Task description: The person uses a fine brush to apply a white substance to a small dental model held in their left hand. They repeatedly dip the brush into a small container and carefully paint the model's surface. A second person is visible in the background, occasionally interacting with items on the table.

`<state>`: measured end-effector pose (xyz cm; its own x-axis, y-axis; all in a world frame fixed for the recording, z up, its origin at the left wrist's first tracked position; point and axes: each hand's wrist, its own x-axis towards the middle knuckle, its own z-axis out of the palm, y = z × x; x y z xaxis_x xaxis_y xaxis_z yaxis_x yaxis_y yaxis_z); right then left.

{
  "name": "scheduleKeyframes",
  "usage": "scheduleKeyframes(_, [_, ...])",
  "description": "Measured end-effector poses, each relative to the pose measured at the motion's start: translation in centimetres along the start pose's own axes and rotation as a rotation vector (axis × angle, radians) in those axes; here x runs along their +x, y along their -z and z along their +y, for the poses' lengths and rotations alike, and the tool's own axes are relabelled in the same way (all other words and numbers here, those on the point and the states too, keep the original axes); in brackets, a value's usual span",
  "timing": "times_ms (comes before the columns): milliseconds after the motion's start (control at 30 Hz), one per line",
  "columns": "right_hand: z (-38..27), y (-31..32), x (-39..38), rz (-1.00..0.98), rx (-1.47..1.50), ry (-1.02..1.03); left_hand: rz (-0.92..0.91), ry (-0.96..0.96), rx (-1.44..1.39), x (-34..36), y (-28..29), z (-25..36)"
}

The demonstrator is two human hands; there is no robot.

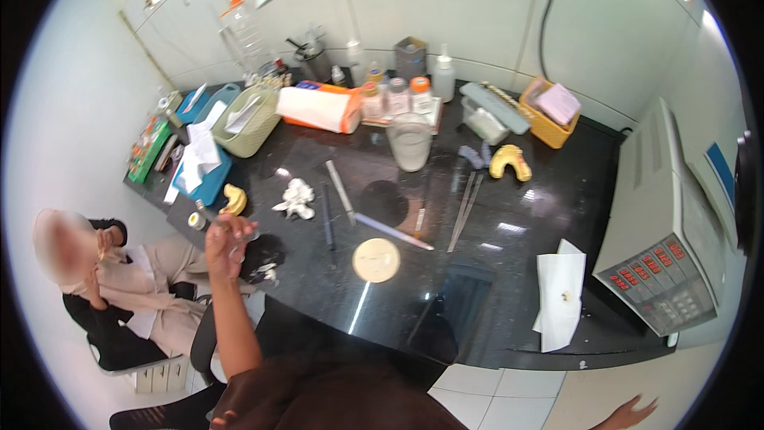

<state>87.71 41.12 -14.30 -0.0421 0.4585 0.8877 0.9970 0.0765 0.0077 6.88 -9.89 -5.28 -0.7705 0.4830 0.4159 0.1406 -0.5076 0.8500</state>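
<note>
My left hand (226, 245) is raised over the left edge of the dark counter, its fingers curled around a small clear object (251, 234) that is too blurred to name. Close beyond it lie a yellow dental model (233, 200) and a small jar with a pale lid (196, 221). Below that hand, white scraps (266, 272) are scattered on the counter. At the lower right, away from the counter, my right hand (634, 413) has its fingers spread and holds nothing.
Mid-counter are crumpled white tissue (297, 198), a round cream disc (376, 260), a pencil (394, 232), tweezers (465, 211) and a cup (410, 143). A phone (452, 310) lies near the front. A grey machine (664, 231) stands right. Another person (119, 271) sits left.
</note>
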Motion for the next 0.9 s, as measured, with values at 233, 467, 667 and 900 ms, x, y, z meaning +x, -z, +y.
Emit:
scheduleKeyframes(233, [-16.0, 14.3, -2.3, -0.046, 0.214, -0.283, -0.04, 0.015, -0.046, 0.0, 1.3, 0.0])
scheduleKeyframes(467, [-38.1, 22.0, 2.2, -0.234, 0.97, -0.234, -0.082, 0.066, -0.078, 0.6, 0.8, -0.4])
scheduleKeyframes(667, [-56.0, 31.8, 0.8, -0.639, 0.914, 0.485, -0.054, 0.283, 0.008, 0.2, 1.1, 1.2])
scheduleKeyframes(900, [-57.1, 32.6, -0.5, -0.334, 0.649, 0.744, -0.249, 0.231, -0.319, 0.0, 2.6, 0.6])
